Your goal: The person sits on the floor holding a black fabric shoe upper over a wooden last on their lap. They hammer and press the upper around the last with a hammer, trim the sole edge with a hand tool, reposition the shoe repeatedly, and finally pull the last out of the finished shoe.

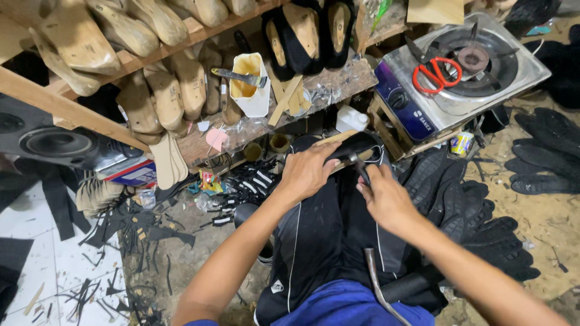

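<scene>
Nearest, at six o'clock, one curved metal bar (pixel 379 288) lies on the lap; both hands work one black shoe (pixel 356 147) at centre, left hand (pixel 308 171) clamped over it, right hand (pixel 382 196) gripping one small tool (pixel 361 169); at one o'clock, one gas stove (pixel 462 75) carries one pair of red scissors (pixel 436 72).

A slanted wooden shelf (pixel 199 142) runs from nine o'clock up toward one o'clock, carrying pale wooden shoe lasts (pixel 157 96) and a white glue pot (pixel 251 84) with a brush. A dark speaker (pixel 54 142) sits at nine o'clock. At two o'clock a steel gas stove (pixel 519 78) rests on a wooden crate, red-handled scissors (pixel 436 73) lying on it. White floor tiles (pixel 42 271) at seven o'clock are strewn with black scraps; black soles (pixel 544 163) lie on the dusty ground at three o'clock.
</scene>
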{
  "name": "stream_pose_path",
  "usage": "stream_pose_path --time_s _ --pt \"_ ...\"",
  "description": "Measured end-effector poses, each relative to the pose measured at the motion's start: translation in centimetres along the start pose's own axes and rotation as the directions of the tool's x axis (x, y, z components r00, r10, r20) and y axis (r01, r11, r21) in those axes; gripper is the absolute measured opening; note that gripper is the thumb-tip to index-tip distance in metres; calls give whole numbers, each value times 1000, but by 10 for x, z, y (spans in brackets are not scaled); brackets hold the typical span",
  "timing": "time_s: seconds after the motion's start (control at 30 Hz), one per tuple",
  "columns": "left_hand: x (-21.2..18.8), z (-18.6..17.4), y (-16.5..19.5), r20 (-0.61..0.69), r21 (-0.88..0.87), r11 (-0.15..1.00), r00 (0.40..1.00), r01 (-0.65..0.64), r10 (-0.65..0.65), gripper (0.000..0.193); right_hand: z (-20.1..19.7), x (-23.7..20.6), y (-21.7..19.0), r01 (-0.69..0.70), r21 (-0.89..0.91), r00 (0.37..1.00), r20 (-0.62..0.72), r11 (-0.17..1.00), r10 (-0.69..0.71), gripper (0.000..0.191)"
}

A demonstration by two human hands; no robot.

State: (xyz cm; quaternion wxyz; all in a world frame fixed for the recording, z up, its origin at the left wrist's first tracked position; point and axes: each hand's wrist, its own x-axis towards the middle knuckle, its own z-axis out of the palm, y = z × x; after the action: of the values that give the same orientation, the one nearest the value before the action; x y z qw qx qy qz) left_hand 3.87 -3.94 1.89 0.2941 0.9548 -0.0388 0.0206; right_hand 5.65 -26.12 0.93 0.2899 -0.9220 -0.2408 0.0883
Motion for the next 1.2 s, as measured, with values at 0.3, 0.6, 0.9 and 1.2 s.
stream_pose_path --time_s 0.3,0.6,0.9,1.2 --pt "31 14 16 218 209 978 974 11 -57 58 -12 2 13 63 -81 995 78 995 -57 21" --pt "56 18 11 268 70 998 963 -1 -18 50 -2 -3 14 97 -101 995 -18 990 -100 20" --pt "54 32 24 138 300 950 989 -82 42 43 -14 -30 11 -342 312 851 503 886 152 17" --pt "-31 -60 -3 140 -228 973 988 -33 66 83 -1 -38 -7 -486 675 827 560 555 43 29"
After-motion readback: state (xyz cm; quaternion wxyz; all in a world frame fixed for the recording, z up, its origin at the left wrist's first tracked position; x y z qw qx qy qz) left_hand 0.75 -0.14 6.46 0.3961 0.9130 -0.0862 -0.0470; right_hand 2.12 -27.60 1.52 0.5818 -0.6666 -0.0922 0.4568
